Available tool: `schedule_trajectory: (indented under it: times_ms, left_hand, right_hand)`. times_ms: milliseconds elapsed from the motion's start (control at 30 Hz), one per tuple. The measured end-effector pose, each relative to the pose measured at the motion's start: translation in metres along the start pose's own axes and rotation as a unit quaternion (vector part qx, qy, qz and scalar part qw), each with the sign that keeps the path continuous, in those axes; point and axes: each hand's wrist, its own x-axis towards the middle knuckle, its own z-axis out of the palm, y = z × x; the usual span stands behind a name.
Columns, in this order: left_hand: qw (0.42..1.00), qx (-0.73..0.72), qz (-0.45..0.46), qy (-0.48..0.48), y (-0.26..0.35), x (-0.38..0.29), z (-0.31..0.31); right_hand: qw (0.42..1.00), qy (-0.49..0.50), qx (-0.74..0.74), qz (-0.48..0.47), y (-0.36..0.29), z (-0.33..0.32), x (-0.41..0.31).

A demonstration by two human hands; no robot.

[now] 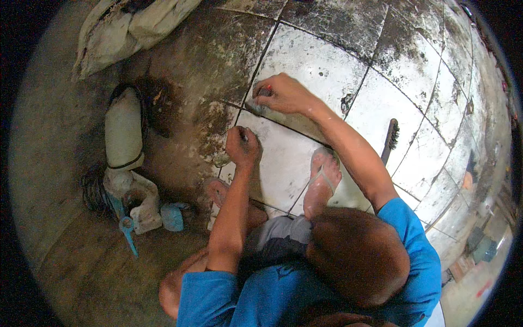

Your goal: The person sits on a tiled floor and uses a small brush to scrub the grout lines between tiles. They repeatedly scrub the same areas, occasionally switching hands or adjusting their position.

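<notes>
My right hand (282, 94) is closed around a small dark object (265, 90) with a red spot on it, low over the white floor tiles (282, 159) near a dark joint. Its kind cannot be made out. Nearer my body, my left hand (244, 147) is curled into a fist above the left edge of the same tiles. Something pale shows in the hollow of that fist, but the fingers hide what it is. My sandalled right foot (322, 175) rests on the tile beside my right forearm.
A dark-handled brush (391, 141) lies on the tiles to the right. Left, on brown floor, are a pale cylinder (124, 126), coiled black cable (94, 188), a blue ring-ended tool (128, 229) and a light blue lump (172, 216). A pale sack (118, 41) sits farther off.
</notes>
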Motion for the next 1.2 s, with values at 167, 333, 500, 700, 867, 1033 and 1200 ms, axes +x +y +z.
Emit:
schedule_trajectory:
  times_ms: [167, 333, 500, 700, 867, 1033, 1200]
  left_hand:
    - [0.999, 0.011, -0.032, -0.03, 0.004, 0.002, 0.0]
    - [1.0, 0.026, 0.011, -0.005, -0.013, -0.004, 0.003]
    - [1.0, 0.012, -0.006, -0.011, -0.007, -0.001, 0.006]
    - [1.0, 0.01, 0.014, -0.009, -0.002, 0.0, 0.002]
    - [0.999, 0.016, 0.048, 0.001, -0.013, 0.0, 0.014]
    - [0.999, -0.016, 0.05, 0.0, -0.009, -0.001, 0.003]
    - [0.998, 0.047, 0.023, -0.025, -0.003, -0.002, 0.003]
  right_hand:
    - [0.949, 0.298, -0.051, 0.094, 0.017, -0.024, 0.019]
    - [0.955, 0.263, -0.085, 0.105, -0.003, -0.044, 0.021]
    - [0.939, 0.31, 0.061, 0.135, 0.036, -0.029, 0.037]
    - [0.902, 0.421, -0.038, 0.093, 0.034, -0.067, 0.05]
    - [0.903, 0.397, 0.04, 0.156, 0.066, -0.06, 0.032]
    - [0.787, 0.535, -0.171, 0.255, 0.064, -0.12, -0.065]
    - [0.871, 0.47, -0.001, 0.14, 0.045, -0.096, -0.074]
